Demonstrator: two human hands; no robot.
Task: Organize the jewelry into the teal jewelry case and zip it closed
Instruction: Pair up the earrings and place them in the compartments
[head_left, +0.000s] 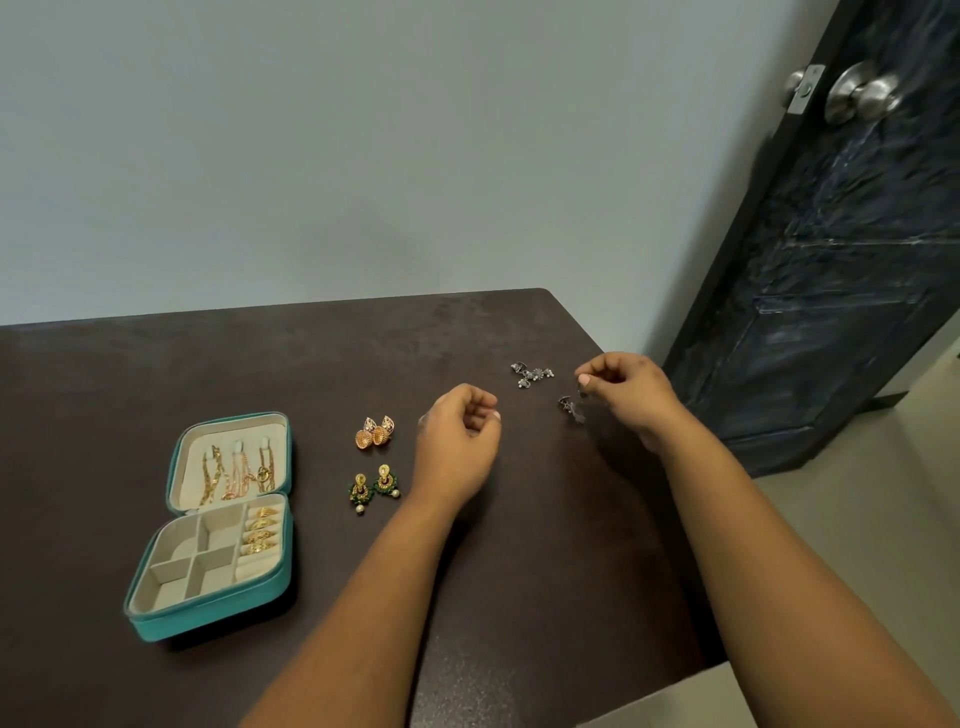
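Your right hand (621, 387) is pinched shut on a small silver earring (582, 388), with its mate (570, 405) apparently lying just below on the worktop (311, 364). Your left hand (460, 441) hovers loosely curled; I can't tell whether it holds anything. The teal case (213, 525) lies open well to the left, chains (236, 475) hung in the lid, rings (262, 530) in the roll slots, the square compartments bare. Two gold earring pairs, the domed ones (374, 431) and the green ones (373, 486), sit between the case and your left hand; another silver cluster (532, 373) lies near the worktop's far right edge.

Risks as I judge them: the earring is tiny and has a long way to travel, so a loose pinch could drop it. A sweep of your right forearm could knock the silver pieces off the edge. Zipping later could snag a chain.
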